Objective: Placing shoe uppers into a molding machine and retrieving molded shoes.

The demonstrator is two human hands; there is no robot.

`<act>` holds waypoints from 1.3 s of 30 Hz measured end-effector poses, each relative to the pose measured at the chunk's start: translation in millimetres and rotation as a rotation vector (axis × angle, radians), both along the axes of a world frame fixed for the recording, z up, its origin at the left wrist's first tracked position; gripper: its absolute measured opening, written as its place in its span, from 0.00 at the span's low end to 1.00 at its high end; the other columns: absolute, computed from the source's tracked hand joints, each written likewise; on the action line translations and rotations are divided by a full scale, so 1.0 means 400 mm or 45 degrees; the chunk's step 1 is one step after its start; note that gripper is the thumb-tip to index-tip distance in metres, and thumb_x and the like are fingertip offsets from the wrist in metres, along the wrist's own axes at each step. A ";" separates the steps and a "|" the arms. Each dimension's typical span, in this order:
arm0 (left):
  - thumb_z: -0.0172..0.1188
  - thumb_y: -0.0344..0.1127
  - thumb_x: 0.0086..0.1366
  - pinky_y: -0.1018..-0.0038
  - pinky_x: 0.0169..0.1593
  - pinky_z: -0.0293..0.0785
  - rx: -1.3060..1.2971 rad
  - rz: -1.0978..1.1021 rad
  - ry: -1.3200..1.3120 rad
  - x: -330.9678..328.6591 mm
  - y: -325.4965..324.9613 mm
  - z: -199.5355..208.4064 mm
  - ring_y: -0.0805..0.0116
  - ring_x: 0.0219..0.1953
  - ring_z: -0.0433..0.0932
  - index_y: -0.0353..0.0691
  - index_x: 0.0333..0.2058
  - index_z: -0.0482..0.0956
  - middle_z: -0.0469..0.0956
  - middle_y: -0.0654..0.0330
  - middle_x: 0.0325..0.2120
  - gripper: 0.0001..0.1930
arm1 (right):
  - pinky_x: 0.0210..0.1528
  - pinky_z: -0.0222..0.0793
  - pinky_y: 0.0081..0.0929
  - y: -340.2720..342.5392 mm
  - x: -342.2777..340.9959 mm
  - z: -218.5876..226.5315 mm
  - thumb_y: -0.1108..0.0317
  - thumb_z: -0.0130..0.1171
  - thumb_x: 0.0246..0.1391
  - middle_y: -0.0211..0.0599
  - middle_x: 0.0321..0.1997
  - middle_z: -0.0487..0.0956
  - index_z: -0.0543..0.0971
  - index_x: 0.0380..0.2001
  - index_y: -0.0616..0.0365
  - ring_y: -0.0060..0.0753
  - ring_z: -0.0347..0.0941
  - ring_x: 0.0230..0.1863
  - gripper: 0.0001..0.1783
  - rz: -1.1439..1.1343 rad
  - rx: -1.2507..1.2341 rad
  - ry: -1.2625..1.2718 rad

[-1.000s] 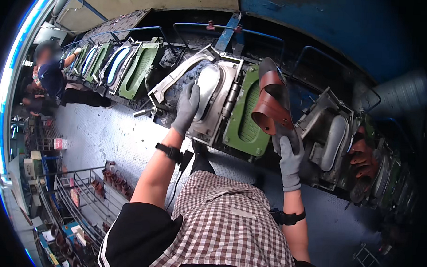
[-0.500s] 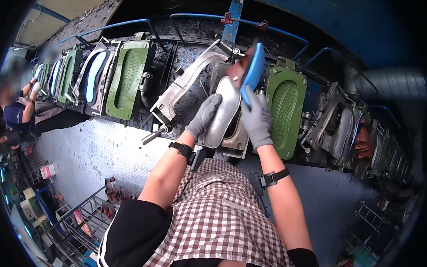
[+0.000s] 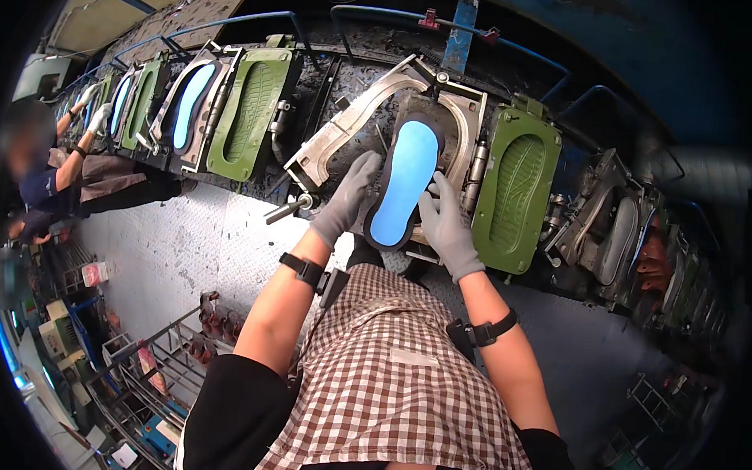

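Observation:
A blue foot-shaped sole (image 3: 406, 182) with a black rim lies face up, long way toward me, over the metal mould frame (image 3: 465, 139). The silver form is hidden; the blue sole covers its spot. My left hand (image 3: 349, 199), in a grey glove, is beside the sole's left edge, fingers stretched and apart from one another, gripping nothing. On the other side, my right hand (image 3: 451, 231), also gloved in grey, has its fingertips at the sole's right edge, fingers loosely bent and spread. Whether they touch the rim is hard to tell.
A green mould half (image 3: 518, 190) stands to the right, another green mould half (image 3: 249, 114) to the left. A metal handle (image 3: 288, 209) juts toward me. At far left a co-worker's gloved hand (image 3: 99, 118) is over the moulds. A wire rack (image 3: 169, 356) stands lower left.
The blue sole, held up on edge in my right hand with a brown piece, now lies flat where the silver form was. Both hands have come off to its sides. The view has shifted slightly.

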State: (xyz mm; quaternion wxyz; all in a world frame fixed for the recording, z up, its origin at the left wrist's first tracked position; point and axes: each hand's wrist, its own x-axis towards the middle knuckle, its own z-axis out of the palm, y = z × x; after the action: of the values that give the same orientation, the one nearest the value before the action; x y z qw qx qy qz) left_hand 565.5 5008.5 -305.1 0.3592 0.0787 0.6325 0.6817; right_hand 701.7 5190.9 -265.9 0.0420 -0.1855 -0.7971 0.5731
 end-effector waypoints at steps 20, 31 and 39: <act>0.70 0.33 0.61 0.69 0.57 0.77 0.087 -0.062 -0.163 -0.150 0.321 -0.029 0.63 0.54 0.77 0.38 0.73 0.58 0.75 0.52 0.57 0.44 | 0.45 0.74 0.52 0.044 -0.123 -0.013 0.62 0.53 0.62 0.45 0.40 0.85 0.66 0.67 0.46 0.53 0.82 0.42 0.30 -0.500 0.406 -0.475; 0.63 0.44 0.70 0.66 0.59 0.72 -0.159 -0.192 0.132 0.034 0.209 0.039 0.63 0.56 0.74 0.37 0.68 0.58 0.72 0.52 0.58 0.35 | 0.36 0.73 0.33 0.168 0.081 0.021 0.66 0.58 0.63 0.42 0.27 0.78 0.73 0.66 0.52 0.32 0.74 0.27 0.28 -0.497 0.177 -0.227; 0.58 0.37 0.73 0.62 0.72 0.61 -0.350 0.149 0.784 0.216 0.306 0.173 0.54 0.69 0.65 0.35 0.71 0.60 0.65 0.46 0.67 0.31 | 0.47 0.72 0.28 0.836 0.785 -0.054 0.66 0.59 0.65 0.37 0.44 0.78 0.75 0.56 0.66 0.26 0.73 0.42 0.20 -1.755 0.547 0.078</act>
State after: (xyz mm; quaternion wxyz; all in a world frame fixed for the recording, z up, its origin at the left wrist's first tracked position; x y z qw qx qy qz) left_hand 652.0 5130.9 -235.7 0.1190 0.1953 0.8005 0.5540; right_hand 1015.8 5525.3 -287.7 0.4517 -0.6177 -0.5924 0.2519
